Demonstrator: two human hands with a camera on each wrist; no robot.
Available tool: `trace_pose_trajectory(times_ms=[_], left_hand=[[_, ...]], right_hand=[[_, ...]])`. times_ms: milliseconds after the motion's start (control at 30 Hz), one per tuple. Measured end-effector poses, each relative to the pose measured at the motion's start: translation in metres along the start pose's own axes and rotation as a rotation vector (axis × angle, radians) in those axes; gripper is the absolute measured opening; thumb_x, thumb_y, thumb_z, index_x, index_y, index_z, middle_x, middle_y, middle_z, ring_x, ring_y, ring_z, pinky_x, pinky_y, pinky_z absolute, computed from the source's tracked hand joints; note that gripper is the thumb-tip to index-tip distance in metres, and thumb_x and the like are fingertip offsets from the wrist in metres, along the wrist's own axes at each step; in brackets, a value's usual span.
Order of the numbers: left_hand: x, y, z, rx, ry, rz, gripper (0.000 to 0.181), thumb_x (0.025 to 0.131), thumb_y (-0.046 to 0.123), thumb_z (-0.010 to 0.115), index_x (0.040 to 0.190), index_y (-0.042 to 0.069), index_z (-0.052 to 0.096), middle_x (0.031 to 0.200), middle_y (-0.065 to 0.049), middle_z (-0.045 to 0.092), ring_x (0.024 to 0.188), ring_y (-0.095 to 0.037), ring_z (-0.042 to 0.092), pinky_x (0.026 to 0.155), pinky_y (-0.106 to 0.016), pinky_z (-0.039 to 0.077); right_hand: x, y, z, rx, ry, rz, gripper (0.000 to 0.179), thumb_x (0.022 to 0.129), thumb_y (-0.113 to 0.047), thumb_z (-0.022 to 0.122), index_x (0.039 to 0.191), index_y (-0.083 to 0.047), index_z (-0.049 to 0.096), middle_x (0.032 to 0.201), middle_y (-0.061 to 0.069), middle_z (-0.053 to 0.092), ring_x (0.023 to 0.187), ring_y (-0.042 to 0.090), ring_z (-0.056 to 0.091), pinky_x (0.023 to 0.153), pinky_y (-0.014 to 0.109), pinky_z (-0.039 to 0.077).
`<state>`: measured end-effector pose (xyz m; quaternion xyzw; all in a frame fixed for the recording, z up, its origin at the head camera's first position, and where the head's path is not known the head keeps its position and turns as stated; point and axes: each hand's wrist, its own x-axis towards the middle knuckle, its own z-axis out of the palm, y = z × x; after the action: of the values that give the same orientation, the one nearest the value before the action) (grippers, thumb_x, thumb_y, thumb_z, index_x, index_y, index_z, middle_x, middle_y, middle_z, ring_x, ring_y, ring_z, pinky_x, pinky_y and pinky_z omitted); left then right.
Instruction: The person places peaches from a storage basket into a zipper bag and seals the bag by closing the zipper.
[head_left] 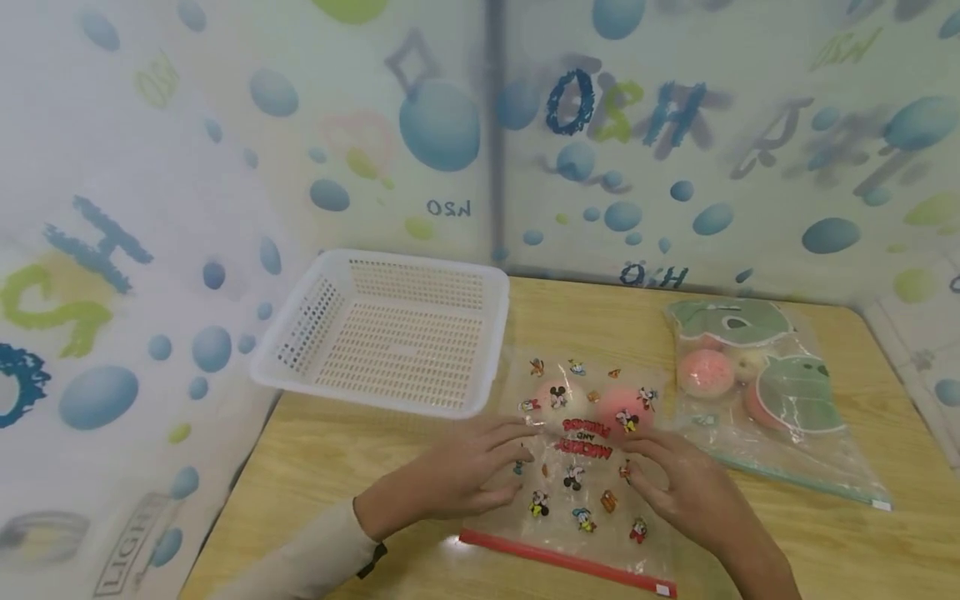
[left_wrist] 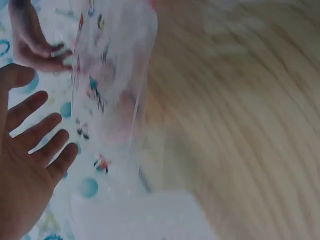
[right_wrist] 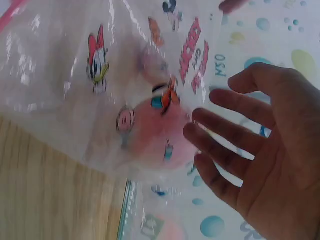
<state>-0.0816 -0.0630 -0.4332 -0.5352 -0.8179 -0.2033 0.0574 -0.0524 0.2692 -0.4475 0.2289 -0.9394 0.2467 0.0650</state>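
Note:
A clear zip bag printed with cartoon characters (head_left: 573,492) lies on the table, its red slider edge (head_left: 562,562) toward the person. Inside its far end show a pink round fruit (head_left: 621,403) and a pale round one (head_left: 557,408). My left hand (head_left: 480,467) is at the bag's left side, fingers spread and relaxed. On the other side my right hand (head_left: 678,483) has its fingertips right by the bag near the pink fruit (right_wrist: 160,135). Neither hand grips anything; in the left wrist view the left palm (left_wrist: 25,165) faces the bag (left_wrist: 110,90).
An empty white plastic basket (head_left: 405,333) stands at the back left of the wooden table (head_left: 330,467). At the right lies a second zip bag with green prints (head_left: 795,450), holding several round fruits. A bubble-patterned curtain (head_left: 442,125) borders the back and left.

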Motion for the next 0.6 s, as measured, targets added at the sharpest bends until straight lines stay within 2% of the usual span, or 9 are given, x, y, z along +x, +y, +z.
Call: trace_pose_trajectory(times_ms=[67, 167, 233, 300, 400, 500, 600], left_hand=[[0.005, 0.006, 0.009, 0.069, -0.034, 0.021, 0.037, 0.091, 0.024, 0.070, 0.125, 0.009, 0.067, 0.148, -0.014, 0.051, 0.137, -0.029, 0.047, 0.115, -0.037, 0.033], [0.010, 0.016, 0.021, 0.162, -0.111, 0.018, 0.046, 0.091, 0.028, 0.070, 0.133, 0.012, 0.065, 0.150, -0.013, 0.049, 0.139, -0.029, 0.043, 0.114, -0.038, 0.034], [0.011, 0.019, 0.028, 0.233, -0.145, 0.012, 0.049, 0.091, 0.032, 0.069, 0.136, 0.015, 0.063, 0.150, -0.011, 0.050, 0.139, -0.029, 0.043, 0.113, -0.038, 0.036], [0.011, 0.021, 0.034, 0.265, -0.174, 0.003, 0.050, 0.092, 0.035, 0.068, 0.138, 0.015, 0.062, 0.150, -0.011, 0.049, 0.139, -0.029, 0.043, 0.113, -0.039, 0.037], [0.010, 0.022, 0.039, 0.285, -0.206, 0.000, 0.052, 0.094, 0.035, 0.067, 0.141, 0.015, 0.059, 0.152, -0.015, 0.047, 0.139, -0.033, 0.043, 0.114, -0.041, 0.035], [0.010, 0.020, 0.042, 0.294, -0.224, 0.004, 0.054, 0.095, 0.034, 0.065, 0.144, 0.013, 0.056, 0.153, -0.019, 0.045, 0.140, -0.038, 0.042, 0.116, -0.043, 0.031], [0.010, 0.018, 0.045, 0.294, -0.240, 0.000, 0.055, 0.096, 0.034, 0.064, 0.146, 0.011, 0.054, 0.153, -0.021, 0.043, 0.142, -0.040, 0.039, 0.116, -0.046, 0.029]], right_hand=[[0.001, -0.005, 0.006, -0.014, 0.014, -0.026, 0.023, 0.085, -0.018, 0.078, 0.108, -0.018, 0.077, 0.118, -0.005, 0.067, 0.099, 0.016, 0.065, 0.077, 0.042, 0.057], [0.001, -0.010, 0.013, -0.055, 0.057, -0.065, 0.021, 0.081, -0.020, 0.078, 0.102, -0.017, 0.077, 0.110, -0.005, 0.064, 0.082, 0.008, 0.061, 0.065, 0.032, 0.056], [-0.002, -0.012, 0.017, -0.097, 0.077, -0.082, 0.021, 0.079, -0.022, 0.079, 0.100, -0.016, 0.076, 0.104, -0.003, 0.061, 0.073, 0.006, 0.057, 0.058, 0.029, 0.053], [-0.005, -0.014, 0.019, -0.137, 0.086, -0.092, 0.024, 0.078, -0.024, 0.081, 0.100, -0.016, 0.075, 0.100, -0.001, 0.058, 0.068, 0.008, 0.056, 0.054, 0.028, 0.051], [-0.010, -0.013, 0.021, -0.163, 0.068, -0.094, 0.033, 0.076, -0.027, 0.085, 0.106, -0.014, 0.075, 0.101, 0.001, 0.058, 0.072, 0.013, 0.060, 0.057, 0.034, 0.055], [-0.012, -0.008, 0.023, -0.147, 0.036, -0.097, 0.043, 0.075, -0.027, 0.087, 0.113, -0.012, 0.074, 0.110, 0.003, 0.061, 0.089, 0.022, 0.066, 0.072, 0.044, 0.058], [-0.013, -0.002, 0.025, -0.107, 0.020, -0.113, 0.046, 0.077, -0.024, 0.086, 0.117, -0.007, 0.072, 0.120, 0.008, 0.063, 0.104, 0.030, 0.065, 0.083, 0.049, 0.057]])
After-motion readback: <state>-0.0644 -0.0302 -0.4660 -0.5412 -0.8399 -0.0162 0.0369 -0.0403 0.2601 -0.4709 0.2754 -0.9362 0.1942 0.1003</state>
